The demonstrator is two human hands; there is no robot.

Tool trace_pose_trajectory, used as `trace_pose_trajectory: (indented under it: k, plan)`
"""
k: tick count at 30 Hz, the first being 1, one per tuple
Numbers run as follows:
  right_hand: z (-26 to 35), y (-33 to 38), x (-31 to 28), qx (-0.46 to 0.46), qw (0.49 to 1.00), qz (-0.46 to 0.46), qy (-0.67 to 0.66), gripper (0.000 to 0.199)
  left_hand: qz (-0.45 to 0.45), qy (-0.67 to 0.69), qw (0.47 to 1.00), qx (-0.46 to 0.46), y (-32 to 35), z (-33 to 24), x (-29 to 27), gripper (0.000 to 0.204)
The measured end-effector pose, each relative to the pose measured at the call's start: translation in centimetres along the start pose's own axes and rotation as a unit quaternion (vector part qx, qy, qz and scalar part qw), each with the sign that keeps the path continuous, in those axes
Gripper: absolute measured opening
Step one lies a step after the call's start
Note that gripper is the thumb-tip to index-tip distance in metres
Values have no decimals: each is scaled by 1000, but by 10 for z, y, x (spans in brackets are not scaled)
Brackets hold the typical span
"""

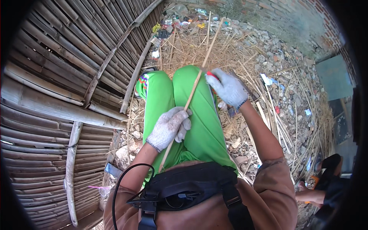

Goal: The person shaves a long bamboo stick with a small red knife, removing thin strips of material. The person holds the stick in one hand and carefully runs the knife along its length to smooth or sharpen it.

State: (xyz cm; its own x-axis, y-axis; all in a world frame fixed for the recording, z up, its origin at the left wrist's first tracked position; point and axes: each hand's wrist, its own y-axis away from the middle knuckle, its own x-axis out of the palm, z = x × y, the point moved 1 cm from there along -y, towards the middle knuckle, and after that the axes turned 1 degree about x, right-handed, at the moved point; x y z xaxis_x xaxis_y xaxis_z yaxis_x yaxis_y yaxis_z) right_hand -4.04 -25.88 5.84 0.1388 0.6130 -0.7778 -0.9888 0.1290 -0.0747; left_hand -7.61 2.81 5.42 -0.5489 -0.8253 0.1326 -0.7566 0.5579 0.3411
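Fingers: I saw the left hand (168,125) gripping a bamboo strip (194,89), the right hand (227,87) clenched around a red-handled tool (212,75).
Bamboo wall (63,55): stood on the left.
Green trousers (204,124): lay beneath the strip.
Tool: sat near the right knee.

Bamboo-slat wall (46,65) at left, weathered brick wall (268,15) beyond, stony rubble (289,61) on the ground.
A pale bamboo pole (71,172) crosses the slats. Coloured plastic litter (184,23) gathers at the far end, and a white scrap (155,54) lies near the bamboo wall's foot. Lower left, a flat, phone-like rectangle (113,170) lies near a clear plastic cup (103,193) and a thin pink straw (94,187). At right stands a grey-green panel (335,76); below it, another person in dark clothing (339,191) is partly visible.
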Motion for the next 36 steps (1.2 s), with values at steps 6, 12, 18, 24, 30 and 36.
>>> trace_pose_trajectory:
  k: [6,12,18,24,30,36]
  plan:
    - [-4,-7,36,-66,993,3,100,54,-6,0,1000,-1,-8,-6,-4,32]
    - [-5,-14,46,-102,985,3,141,56,-21,-1,1000,-7,-11,1,-5,34]
    - [-11,-18,53,-86,989,37,118,61,-31,31,999,-16,-12,7,-5,35]
    - [-12,-23,56,-116,985,68,108,61,-54,-51,997,-23,-2,2,-7,34]
    - [-7,-30,56,-119,982,87,117,61,-72,-98,993,-7,-3,-5,-2,35]
    - [-8,-33,61,-87,986,77,119,71,-88,-203,975,-17,23,-6,-6,37]
